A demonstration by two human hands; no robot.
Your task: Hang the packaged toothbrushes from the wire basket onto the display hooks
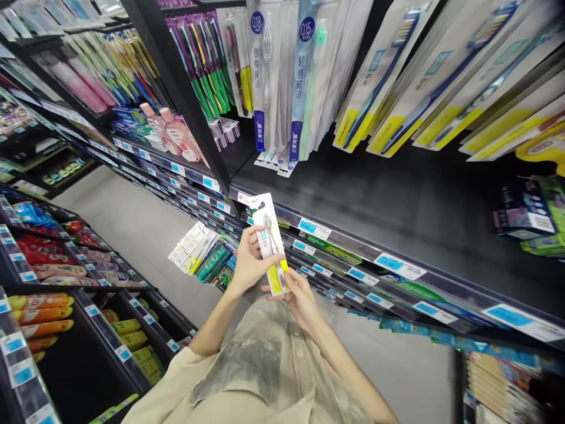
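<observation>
A packaged toothbrush (274,244) in a white and yellow blister card is held in front of my body, tilted slightly. My left hand (251,259) grips the pack along its left side, thumb lying across the front. At the lower right corner, my right hand (302,297) pinches the card. Just beyond the pack runs the front edge of a black shelf (353,194). Above that shelf hang packaged toothbrushes (304,82) in white and blue cards, and more with blue handles (379,82) in yellow-bottomed cards to the right.
Below my left forearm a stack of packaged goods (203,253) sits low over the aisle floor (145,218). Price tags (399,265) line the shelf edges. Dark boxes (525,206) lie at the shelf's right end. Another shelf unit (106,318) with orange and yellow packs stands at left.
</observation>
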